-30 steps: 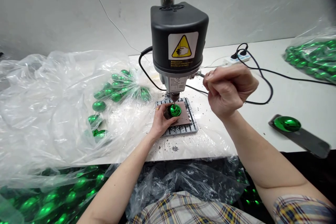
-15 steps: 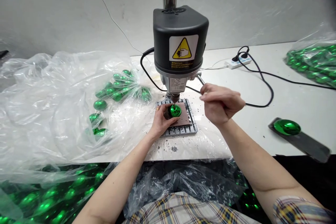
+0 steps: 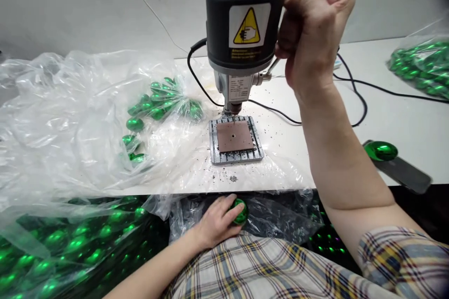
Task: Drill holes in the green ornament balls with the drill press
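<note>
My left hand has its fingers wrapped round a shiny green ball, just below the table's front edge, over clear plastic in front of my shirt. My right hand is closed round the feed lever of a small black drill press, beside the machine's head; most of the lever is covered by the fingers. Under the drill bit lies a brown square pad with a small hole, on the slotted metal base. Nothing else rests on the pad. Dark shavings are scattered around the base.
Green balls lie by a clear plastic bag on the left. More green balls fill a bag below the table edge. A phone with a green piece on it and a black cable are on the right.
My left hand has carried the green ball off the pad, down towards me below the table edge. My right hand has risen with the lever, and the drill bit stands higher.
</note>
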Tool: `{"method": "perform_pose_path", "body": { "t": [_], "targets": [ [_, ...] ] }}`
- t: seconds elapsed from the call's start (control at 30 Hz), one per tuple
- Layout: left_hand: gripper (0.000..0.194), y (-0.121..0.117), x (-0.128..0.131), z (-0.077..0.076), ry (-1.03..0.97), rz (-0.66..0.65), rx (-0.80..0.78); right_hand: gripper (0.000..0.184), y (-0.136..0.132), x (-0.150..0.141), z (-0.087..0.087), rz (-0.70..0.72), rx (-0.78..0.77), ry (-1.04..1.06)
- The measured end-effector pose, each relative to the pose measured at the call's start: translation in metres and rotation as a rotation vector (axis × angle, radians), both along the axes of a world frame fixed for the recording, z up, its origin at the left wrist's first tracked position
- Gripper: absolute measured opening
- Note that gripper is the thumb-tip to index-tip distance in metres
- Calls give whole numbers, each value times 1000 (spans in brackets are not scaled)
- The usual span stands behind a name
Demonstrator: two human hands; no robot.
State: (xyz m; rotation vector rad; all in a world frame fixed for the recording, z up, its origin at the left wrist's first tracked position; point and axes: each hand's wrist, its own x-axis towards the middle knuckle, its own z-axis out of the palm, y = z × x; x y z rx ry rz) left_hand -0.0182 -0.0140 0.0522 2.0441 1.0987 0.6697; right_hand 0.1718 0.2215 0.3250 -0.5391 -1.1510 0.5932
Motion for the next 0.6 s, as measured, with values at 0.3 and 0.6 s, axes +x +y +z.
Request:
{"method": "perform_pose_path", "body": {
  "t": [0.3,0.6],
  "targets": [
    [70,-6,14,-2,28,444,-780,42,11,1,-2,46,55,158],
    [29,78,-111,150,115,630,166,37,7,9,-7,84,5,97]
  ]
}}
